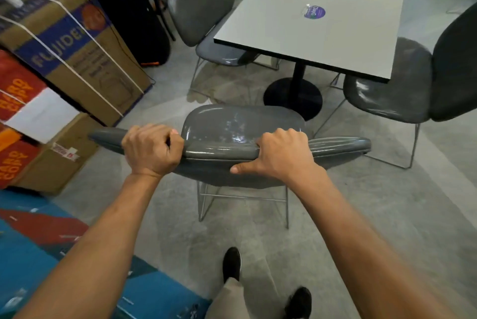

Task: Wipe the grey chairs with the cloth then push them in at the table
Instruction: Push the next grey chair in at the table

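Nearest the camera, two bare forearms reach forward over the person's dark shoes to the grey chair (232, 133), which stands near the middle, short of the surface (296, 32). The left hand (151, 149) has its fingers curled tightly over the top edge of the backrest. The right hand (281, 155) hooks its fingers over the same edge, thumb stretched along the rear face. No cloth shows in either hand.

The shell looks stiff and glossy, likely slippery, on thin wire legs, so the chair is probably light and may skate or tip if pushed high up. A two-handed hold on the backrest rim, well spread, suits steering it in. Two more grey chairs sit far left (198, 6) and right (402, 81), already tucked at the surface.
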Action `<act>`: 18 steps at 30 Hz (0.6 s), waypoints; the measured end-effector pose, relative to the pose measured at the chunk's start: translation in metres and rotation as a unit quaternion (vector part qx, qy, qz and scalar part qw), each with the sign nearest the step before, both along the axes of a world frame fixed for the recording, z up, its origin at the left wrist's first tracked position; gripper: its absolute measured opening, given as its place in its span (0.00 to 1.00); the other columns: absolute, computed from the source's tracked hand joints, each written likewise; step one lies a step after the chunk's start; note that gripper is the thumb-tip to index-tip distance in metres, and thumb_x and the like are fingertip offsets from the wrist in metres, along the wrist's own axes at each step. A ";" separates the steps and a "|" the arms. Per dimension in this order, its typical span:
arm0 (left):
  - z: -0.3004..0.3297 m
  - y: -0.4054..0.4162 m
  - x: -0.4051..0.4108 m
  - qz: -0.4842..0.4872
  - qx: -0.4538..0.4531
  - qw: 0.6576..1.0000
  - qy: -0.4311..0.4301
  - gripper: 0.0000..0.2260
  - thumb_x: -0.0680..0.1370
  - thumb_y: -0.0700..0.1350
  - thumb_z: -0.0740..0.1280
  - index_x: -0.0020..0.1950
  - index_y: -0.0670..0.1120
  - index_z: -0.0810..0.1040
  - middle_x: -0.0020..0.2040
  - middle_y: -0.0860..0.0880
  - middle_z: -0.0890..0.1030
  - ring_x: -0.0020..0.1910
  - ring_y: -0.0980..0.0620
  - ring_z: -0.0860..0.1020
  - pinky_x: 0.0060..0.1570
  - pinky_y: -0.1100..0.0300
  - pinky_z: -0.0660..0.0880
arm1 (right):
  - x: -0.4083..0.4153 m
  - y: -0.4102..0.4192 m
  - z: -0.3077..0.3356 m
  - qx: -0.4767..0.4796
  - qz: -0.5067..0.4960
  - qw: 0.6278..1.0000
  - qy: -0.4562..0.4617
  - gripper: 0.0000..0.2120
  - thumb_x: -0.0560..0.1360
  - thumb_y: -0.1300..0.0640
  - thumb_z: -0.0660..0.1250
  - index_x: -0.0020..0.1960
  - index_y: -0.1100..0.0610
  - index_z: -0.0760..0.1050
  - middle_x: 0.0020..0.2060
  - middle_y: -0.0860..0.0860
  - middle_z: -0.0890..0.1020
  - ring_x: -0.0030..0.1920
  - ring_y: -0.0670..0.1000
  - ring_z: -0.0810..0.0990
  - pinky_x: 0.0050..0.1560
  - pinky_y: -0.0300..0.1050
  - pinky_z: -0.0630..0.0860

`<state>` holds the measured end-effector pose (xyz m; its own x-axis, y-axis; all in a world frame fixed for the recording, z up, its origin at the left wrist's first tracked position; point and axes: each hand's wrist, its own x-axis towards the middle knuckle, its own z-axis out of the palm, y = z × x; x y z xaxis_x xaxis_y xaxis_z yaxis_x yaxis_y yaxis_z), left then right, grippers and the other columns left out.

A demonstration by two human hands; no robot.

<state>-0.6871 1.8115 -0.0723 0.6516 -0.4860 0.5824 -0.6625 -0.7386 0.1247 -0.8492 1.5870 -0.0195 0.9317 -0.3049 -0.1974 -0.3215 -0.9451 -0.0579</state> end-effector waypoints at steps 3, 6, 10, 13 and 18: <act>0.001 -0.002 0.025 -0.033 0.002 0.999 0.012 0.21 0.78 0.50 0.56 0.31 0.44 0.78 0.29 0.44 0.77 0.29 0.41 0.74 0.35 0.50 0.68 | 0.006 0.010 -0.002 0.009 -0.032 0.999 -0.003 0.36 0.65 0.18 0.60 0.39 0.52 0.73 0.29 0.48 0.68 0.31 0.50 0.64 0.39 0.47 0.64; 0.004 -0.009 0.047 -0.076 -0.005 0.997 0.009 0.21 0.78 0.50 0.56 0.30 0.43 0.77 0.28 0.44 0.76 0.28 0.44 0.72 0.35 0.52 0.66 | 0.012 0.017 -0.001 0.024 -0.055 0.998 -0.009 0.33 0.67 0.20 0.61 0.37 0.52 0.68 0.30 0.47 0.66 0.32 0.50 0.65 0.39 0.46 0.64; 0.003 -0.028 0.077 -0.124 -0.011 0.992 0.002 0.21 0.79 0.51 0.56 0.29 0.44 0.76 0.27 0.46 0.74 0.27 0.45 0.70 0.35 0.53 0.65 | 0.020 0.020 -0.002 0.020 -0.087 0.996 -0.010 0.34 0.68 0.20 0.59 0.43 0.52 0.75 0.30 0.47 0.66 0.37 0.53 0.69 0.38 0.47 0.64; 0.001 -0.049 0.093 -0.154 -0.013 0.988 -0.006 0.21 0.79 0.50 0.56 0.28 0.45 0.74 0.27 0.48 0.71 0.27 0.47 0.67 0.35 0.55 0.61 | 0.025 0.014 -0.003 0.027 -0.125 0.992 -0.011 0.34 0.68 0.20 0.59 0.45 0.51 0.76 0.30 0.47 0.67 0.37 0.53 0.70 0.38 0.47 0.65; 0.001 -0.081 0.113 -0.193 -0.020 0.981 -0.022 0.18 0.78 0.48 0.59 0.29 0.45 0.74 0.27 0.46 0.74 0.27 0.44 0.70 0.35 0.53 0.62 | 0.033 0.001 -0.005 0.032 -0.173 0.984 -0.024 0.35 0.66 0.18 0.58 0.42 0.51 0.74 0.31 0.46 0.70 0.35 0.51 0.71 0.40 0.47 0.67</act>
<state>-0.5739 1.7308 -0.0713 0.3971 -0.6677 0.6297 -0.8974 -0.4264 0.1138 -0.8167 1.5877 -0.0248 0.7832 -0.5935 -0.1855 -0.6187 -0.7737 -0.1364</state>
